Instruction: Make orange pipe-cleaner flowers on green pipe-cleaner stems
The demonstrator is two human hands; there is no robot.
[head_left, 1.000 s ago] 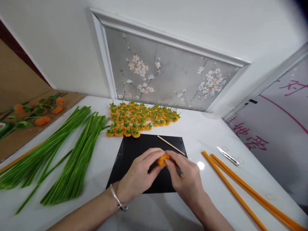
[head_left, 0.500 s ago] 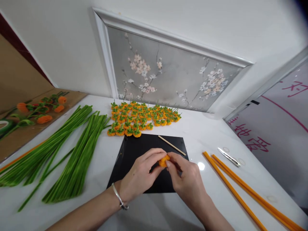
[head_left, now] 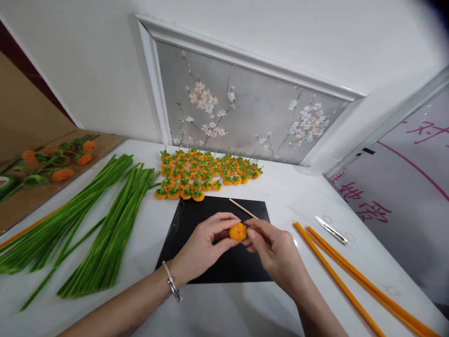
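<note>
A small orange pipe-cleaner flower (head_left: pixel 238 231), round and lobed with a dimple in its middle, is held above the black mat (head_left: pixel 224 267). My left hand (head_left: pixel 206 245) grips it from the left between thumb and fingers. At its right edge, my right hand (head_left: pixel 275 250) has thumb and index finger closed on the rim. The far side of the flower is hidden. Behind my right fingers, a thin wooden stick (head_left: pixel 242 207) lies on the mat, its lower end covered.
Rows of orange pieces with green tops (head_left: pixel 196 175) stand behind the mat. Green pipe cleaners (head_left: pixel 108 234) lie in bundles at left, orange pipe cleaners (head_left: pixel 336 267) at right beside small silver snips (head_left: pixel 331 230). Orange flowers with green leaves (head_left: pixel 61 159) lie on brown board.
The orange flower has been turned so its lobed, dimpled face shows. My right hand has shifted slightly right, its fingers now at the flower's edge and covering the stick's lower end.
</note>
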